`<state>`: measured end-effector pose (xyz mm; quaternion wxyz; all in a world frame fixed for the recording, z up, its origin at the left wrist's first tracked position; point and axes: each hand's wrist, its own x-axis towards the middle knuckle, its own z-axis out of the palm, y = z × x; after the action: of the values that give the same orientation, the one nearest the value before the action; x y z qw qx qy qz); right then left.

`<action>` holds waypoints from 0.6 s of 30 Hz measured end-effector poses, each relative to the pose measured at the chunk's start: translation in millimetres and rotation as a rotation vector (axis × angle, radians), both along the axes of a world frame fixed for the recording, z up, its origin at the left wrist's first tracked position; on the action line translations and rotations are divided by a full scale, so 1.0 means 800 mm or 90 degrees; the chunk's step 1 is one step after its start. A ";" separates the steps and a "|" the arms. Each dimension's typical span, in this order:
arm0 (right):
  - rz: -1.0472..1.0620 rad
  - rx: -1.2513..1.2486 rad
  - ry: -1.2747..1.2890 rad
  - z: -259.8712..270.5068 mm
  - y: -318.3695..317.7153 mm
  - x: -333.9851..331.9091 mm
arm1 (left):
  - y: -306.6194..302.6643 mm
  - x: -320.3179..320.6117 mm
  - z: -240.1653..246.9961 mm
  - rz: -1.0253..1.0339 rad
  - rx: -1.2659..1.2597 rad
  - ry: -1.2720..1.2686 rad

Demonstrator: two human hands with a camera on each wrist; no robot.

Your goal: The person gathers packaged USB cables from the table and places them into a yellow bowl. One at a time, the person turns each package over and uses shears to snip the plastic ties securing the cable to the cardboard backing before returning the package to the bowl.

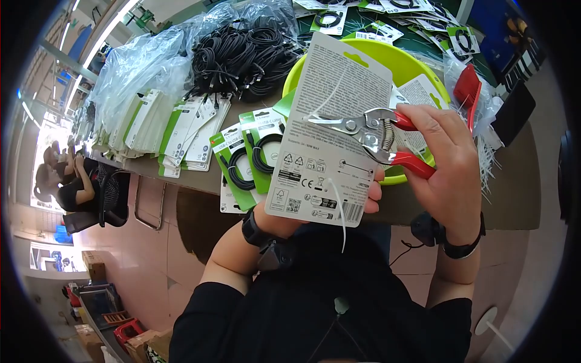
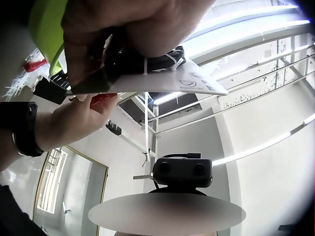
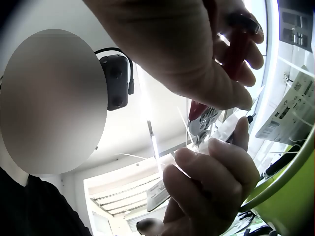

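Observation:
My left hand (image 2: 133,24) holds a printed package card (image 1: 315,154), its back turned up and tilted towards me. On the card's underside a coiled black cable (image 2: 162,61) shows in the left wrist view. Two white cable ties stick out of the card's back: an upper tie (image 1: 328,100) by the pliers' tip and a lower tie (image 1: 342,215) hanging past the bottom edge. Red-handled spring pliers (image 1: 351,126) lie across the card's middle, gripped by my right hand (image 1: 448,160) with fingers round the handles.
A lime-green basin (image 1: 292,75) with packages in it stands behind the card. To the left are packaged cables (image 1: 233,160), stacked cards (image 1: 193,136) and a heap of black cables (image 1: 242,57). Loose white ties (image 1: 487,163) hang at the right edge. Another person (image 1: 78,190) sits far left.

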<state>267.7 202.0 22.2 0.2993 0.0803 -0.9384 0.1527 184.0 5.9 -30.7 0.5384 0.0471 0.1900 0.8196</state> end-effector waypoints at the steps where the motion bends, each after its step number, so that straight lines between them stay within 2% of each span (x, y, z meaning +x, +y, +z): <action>1: 0.001 -0.004 0.004 -0.001 -0.001 -0.001 | 0.001 -0.001 0.000 -0.011 -0.012 0.020; 7: 0.000 0.031 0.006 0.001 -0.002 -0.003 | 0.000 0.003 0.004 -0.001 -0.023 0.048; 10: 0.028 -0.067 -0.053 -0.003 -0.001 -0.003 | -0.004 0.002 -0.001 0.020 -0.005 0.081; 11: 0.031 -0.065 -0.053 -0.003 0.001 -0.002 | -0.004 -0.002 0.000 0.003 0.059 0.080; 13: 0.027 -0.160 0.017 -0.005 0.008 0.001 | -0.004 -0.010 0.000 -0.025 0.185 0.077; 14: 0.026 -0.209 0.048 -0.007 0.008 0.002 | -0.004 -0.013 0.001 -0.019 0.186 0.075; 17: 0.032 -0.121 0.072 -0.004 0.003 0.007 | 0.001 -0.021 0.005 0.105 -0.030 0.089; 18: 0.031 -0.077 0.091 -0.003 0.001 0.008 | 0.002 -0.024 0.003 0.108 -0.029 0.088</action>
<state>274.0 203.1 20.1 0.3657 0.0958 -0.9016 0.2102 164.4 7.4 -28.4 0.4539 0.0754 0.2485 0.8523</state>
